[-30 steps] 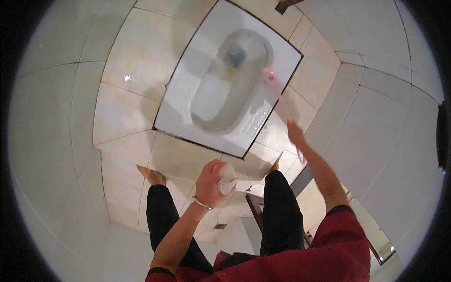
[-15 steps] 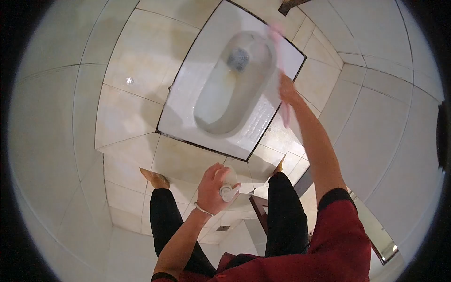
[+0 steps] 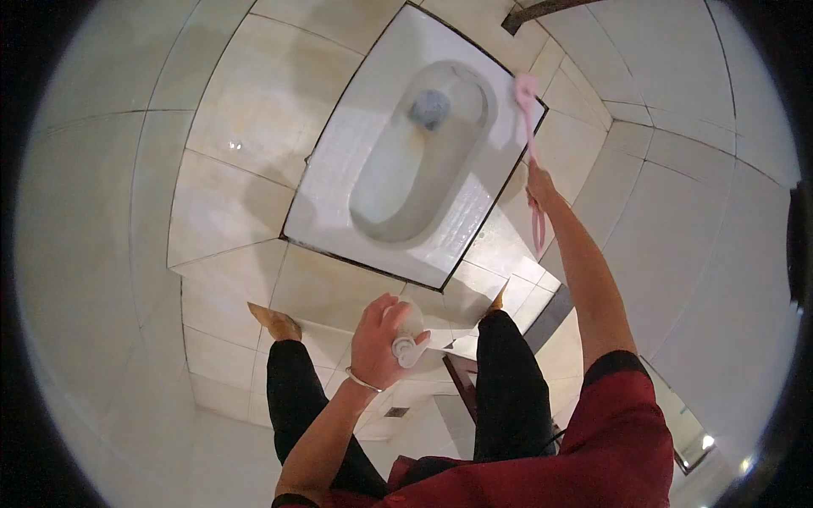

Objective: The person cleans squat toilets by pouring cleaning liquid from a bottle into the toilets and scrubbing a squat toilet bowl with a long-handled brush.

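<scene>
My right hand point(image 3: 540, 184) is wrapped round the handle of a pink toilet brush point(image 3: 527, 106). The brush head is raised near the far right corner of the white squat toilet point(image 3: 322, 203), and the looped handle end hangs below my fist. In my left hand point(image 3: 379, 339) is a translucent pump bottle point(image 3: 410, 323) with a white top, held near my knees and seen from above. A bluish-grey patch lies at the drain end of the toilet basin, with a yellowish stain beside it. The near right part of the rim looks wet.
Cream floor tiles point(image 3: 229, 110) surround the toilet, and pale tiled walls point(image 3: 677, 195) rise on both sides. A dark bar point(image 3: 550, 12) juts in at the top right. My feet stand before the toilet's near edge.
My right hand has moved right and slightly nearer, carrying the brush away from the toilet basin to the right edge. My left hand and the bottle have hardly moved.
</scene>
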The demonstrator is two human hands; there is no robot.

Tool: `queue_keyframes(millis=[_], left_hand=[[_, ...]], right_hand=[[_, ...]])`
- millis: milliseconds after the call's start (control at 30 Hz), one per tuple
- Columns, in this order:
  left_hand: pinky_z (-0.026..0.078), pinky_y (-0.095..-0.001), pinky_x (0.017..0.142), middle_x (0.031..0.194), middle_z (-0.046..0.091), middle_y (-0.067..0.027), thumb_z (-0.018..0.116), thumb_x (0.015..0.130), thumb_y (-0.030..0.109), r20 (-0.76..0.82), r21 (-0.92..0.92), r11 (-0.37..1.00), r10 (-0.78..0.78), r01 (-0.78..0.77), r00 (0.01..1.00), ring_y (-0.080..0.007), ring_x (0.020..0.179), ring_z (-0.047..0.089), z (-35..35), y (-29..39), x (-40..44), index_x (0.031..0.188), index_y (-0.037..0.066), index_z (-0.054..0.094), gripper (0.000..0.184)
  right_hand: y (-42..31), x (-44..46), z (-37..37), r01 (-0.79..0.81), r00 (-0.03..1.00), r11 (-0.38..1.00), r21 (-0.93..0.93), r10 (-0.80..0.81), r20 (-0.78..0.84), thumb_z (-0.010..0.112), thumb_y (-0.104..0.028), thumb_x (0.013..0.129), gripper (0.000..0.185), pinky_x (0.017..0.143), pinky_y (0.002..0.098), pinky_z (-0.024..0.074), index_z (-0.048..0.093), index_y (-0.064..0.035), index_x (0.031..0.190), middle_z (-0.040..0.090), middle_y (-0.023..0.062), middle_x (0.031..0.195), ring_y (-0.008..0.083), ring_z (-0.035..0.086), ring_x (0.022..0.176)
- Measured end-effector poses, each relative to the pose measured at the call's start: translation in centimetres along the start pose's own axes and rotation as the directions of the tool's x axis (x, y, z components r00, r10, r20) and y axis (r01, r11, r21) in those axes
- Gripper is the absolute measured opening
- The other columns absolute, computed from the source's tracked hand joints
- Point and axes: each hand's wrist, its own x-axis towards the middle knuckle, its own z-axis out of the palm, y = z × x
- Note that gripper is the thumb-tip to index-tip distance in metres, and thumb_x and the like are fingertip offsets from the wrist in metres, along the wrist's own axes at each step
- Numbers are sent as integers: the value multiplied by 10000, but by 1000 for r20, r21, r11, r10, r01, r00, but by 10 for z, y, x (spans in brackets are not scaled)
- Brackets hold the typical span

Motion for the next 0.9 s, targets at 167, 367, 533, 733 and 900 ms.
queue_keyframes(millis=[167,367,533,733,900], left_hand=[[431,-399,790,999,508,-174,711,625,179,16,-24,1000,-1,2,1000,-350,980,481,0,-1,0,992,44,487,450],[430,-398,787,997,511,-165,712,628,183,59,48,998,-40,37,997,-348,973,484,9,-7,0,993,52,484,451],[428,-402,783,991,514,-162,709,626,177,59,53,998,-50,47,997,-347,964,486,22,-9,7,996,55,481,451],[432,-401,769,988,514,-166,705,636,183,71,74,997,24,-29,997,-344,958,489,29,-9,13,1007,47,481,454],[441,-379,780,1022,503,-171,703,635,248,31,61,998,-32,30,999,-321,957,492,35,-11,23,996,45,509,457]], right_hand=[[-18,74,53,147,988,988,45,-144,-62,225,-530,870,613,310,397,364,482,9,732,429,110,459,251,420,303],[-175,-3,37,533,778,683,-499,-628,-28,325,-214,873,337,668,429,485,478,48,1019,581,244,824,317,574,858],[-207,81,26,553,475,187,-812,-871,123,262,-238,897,395,654,416,489,537,46,900,584,245,857,299,596,807],[-187,104,-15,496,853,835,-238,-520,-48,284,-298,897,431,561,443,468,544,36,814,584,218,688,324,594,574],[37,135,-76,419,777,548,-724,-629,-26,276,-335,908,398,685,466,461,453,-13,1059,557,224,954,375,567,818]])
